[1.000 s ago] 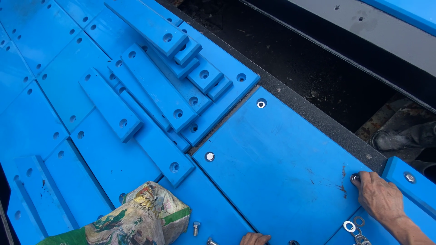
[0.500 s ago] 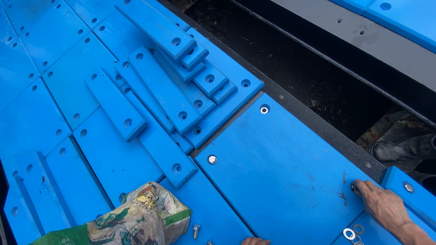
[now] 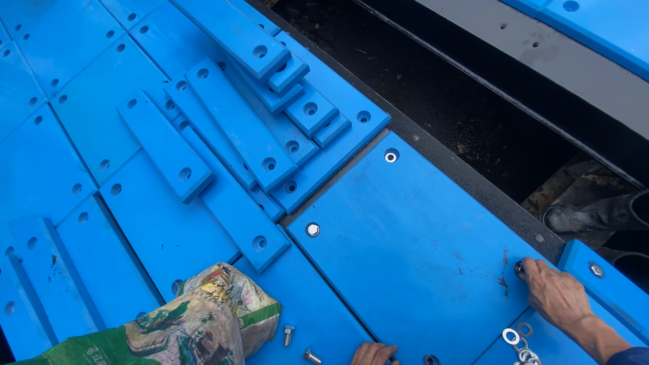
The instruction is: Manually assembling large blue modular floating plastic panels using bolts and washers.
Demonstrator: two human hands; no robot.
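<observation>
Right hand (image 3: 558, 297) at 4 o'clock of the view, palm down on the large blue panel (image 3: 412, 250), fingertips (image 3: 526, 267) pressed together around a dark fastener (image 3: 519, 268) seated in the corner hole at the panel's 3 o'clock edge; pinching, as far as visible, though the fastener itself is mostly hidden. Left hand (image 3: 374, 353) barely in frame at 6 o'clock, only knuckles showing, resting at the panel's near edge; grip state there cannot be told. Panel flat, lying between the stack of loose blue strips (image 3: 236, 128) at 11 o'clock and the dark pit (image 3: 473, 115) at 1 o'clock, already pinned by a bolt head (image 3: 313, 230) at 9 o'clock of the panel and another (image 3: 390, 157) at 12 o'clock. Judged as thick, rigid plastic: stiff, fairly heavy for its area, smooth and likely slippery, not fragile, scuffed near the right hand. Best taken by opposite edges with both hands, not by the face. Fastener judged small, hard, metallic, easily dropped; best held between thumb and first finger at the head. Loose washers (image 3: 517, 341) at 5 o'clock just beside the right wrist, two spare bolts (image 3: 297, 343) at 6 o'clock beside a crumpled printed sack (image 3: 196, 324) at 7 o'clock.
</observation>
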